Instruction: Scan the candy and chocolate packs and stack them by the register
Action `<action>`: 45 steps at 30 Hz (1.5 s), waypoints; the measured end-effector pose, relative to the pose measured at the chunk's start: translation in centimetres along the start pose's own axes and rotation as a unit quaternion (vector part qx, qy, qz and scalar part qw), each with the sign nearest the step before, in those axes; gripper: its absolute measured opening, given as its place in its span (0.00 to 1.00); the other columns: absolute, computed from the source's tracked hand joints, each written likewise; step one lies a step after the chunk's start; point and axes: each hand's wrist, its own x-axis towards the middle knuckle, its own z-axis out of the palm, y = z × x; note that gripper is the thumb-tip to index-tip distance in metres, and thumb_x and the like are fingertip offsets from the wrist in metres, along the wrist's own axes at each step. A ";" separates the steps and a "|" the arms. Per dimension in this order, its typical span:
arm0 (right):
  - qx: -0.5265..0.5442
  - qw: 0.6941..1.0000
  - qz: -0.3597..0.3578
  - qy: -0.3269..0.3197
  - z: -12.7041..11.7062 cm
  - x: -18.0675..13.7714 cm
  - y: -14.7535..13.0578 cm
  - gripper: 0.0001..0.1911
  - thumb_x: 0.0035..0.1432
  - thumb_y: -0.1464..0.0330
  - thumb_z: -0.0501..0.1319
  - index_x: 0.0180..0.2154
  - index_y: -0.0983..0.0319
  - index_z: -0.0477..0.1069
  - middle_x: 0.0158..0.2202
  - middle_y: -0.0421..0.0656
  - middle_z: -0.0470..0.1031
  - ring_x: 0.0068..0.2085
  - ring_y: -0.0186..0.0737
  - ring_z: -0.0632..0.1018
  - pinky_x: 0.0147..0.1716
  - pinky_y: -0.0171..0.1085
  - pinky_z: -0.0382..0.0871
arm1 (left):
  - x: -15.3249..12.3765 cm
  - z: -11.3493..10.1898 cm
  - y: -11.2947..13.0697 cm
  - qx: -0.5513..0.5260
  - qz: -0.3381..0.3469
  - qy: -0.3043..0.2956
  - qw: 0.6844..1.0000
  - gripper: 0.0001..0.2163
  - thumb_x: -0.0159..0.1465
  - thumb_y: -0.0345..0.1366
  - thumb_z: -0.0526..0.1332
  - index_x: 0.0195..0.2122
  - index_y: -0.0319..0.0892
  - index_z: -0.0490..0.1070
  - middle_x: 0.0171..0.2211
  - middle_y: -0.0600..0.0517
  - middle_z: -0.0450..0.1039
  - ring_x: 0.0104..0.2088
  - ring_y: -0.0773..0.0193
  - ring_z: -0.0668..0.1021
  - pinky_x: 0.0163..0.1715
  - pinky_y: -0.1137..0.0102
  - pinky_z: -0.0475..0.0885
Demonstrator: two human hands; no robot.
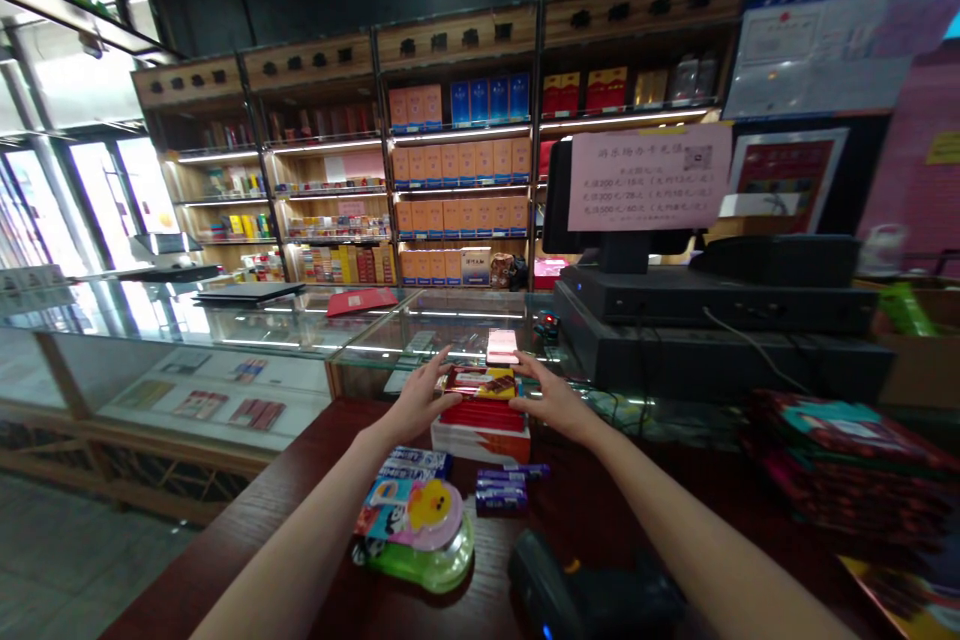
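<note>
A white and red open box [484,442] holds red-wrapped packs, with a yellow and red chocolate packet [499,383] lying on top. My left hand [418,402] is at the box's left side, thumb by the packet's edge and fingers stretched forward. On the right side, my right hand [556,406] has its fingers apart, close to the packet's other end. Whether either hand presses on the packet is hard to tell. Nearer me lie several purple-wrapped rolls [502,490], blue packs [416,463] and a green and pink plastic package [431,530] with a yellow duck.
A black handheld scanner [551,580] lies at the front. Stacked dark red packages [847,470] are at right. A black register [712,320] bears a pink sign [649,178]. Beyond the wooden counter [300,480] are a glass showcase [360,340], a red folder [361,301] and shelves of boxes.
</note>
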 end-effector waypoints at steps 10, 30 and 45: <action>0.018 1.000 -0.012 0.023 -1.6 -2.0 0.0 0.43 0.50 0.65 0.70 0.65 0.53 0.56 0.60 0.48 0.73 0.60 0.53 0.73 0.58 0.53 0.65 | -0.3 0.4 2.8 0.010 0.019 0.015 1.000 0.37 0.62 0.41 0.64 0.69 0.43 0.48 0.59 0.40 0.69 0.62 0.48 0.67 0.61 0.51 0.58; 0.138 0.987 0.038 0.072 -6.1 -10.8 0.3 0.44 0.49 0.64 0.70 0.65 0.58 0.56 0.61 0.53 0.70 0.62 0.50 0.71 0.62 0.53 0.62 | -2.5 6.1 10.5 -0.124 0.035 0.019 0.991 0.34 0.61 0.36 0.65 0.67 0.46 0.53 0.64 0.41 0.62 0.64 0.52 0.67 0.63 0.53 0.60; 0.219 0.966 0.107 0.082 -6.4 -14.9 2.2 0.43 0.47 0.62 0.72 0.63 0.56 0.59 0.54 0.48 0.74 0.56 0.49 0.75 0.60 0.50 0.65 | -4.5 9.4 11.9 -0.181 -0.016 -0.030 0.983 0.30 0.66 0.42 0.60 0.67 0.47 0.51 0.61 0.43 0.68 0.62 0.55 0.70 0.62 0.57 0.64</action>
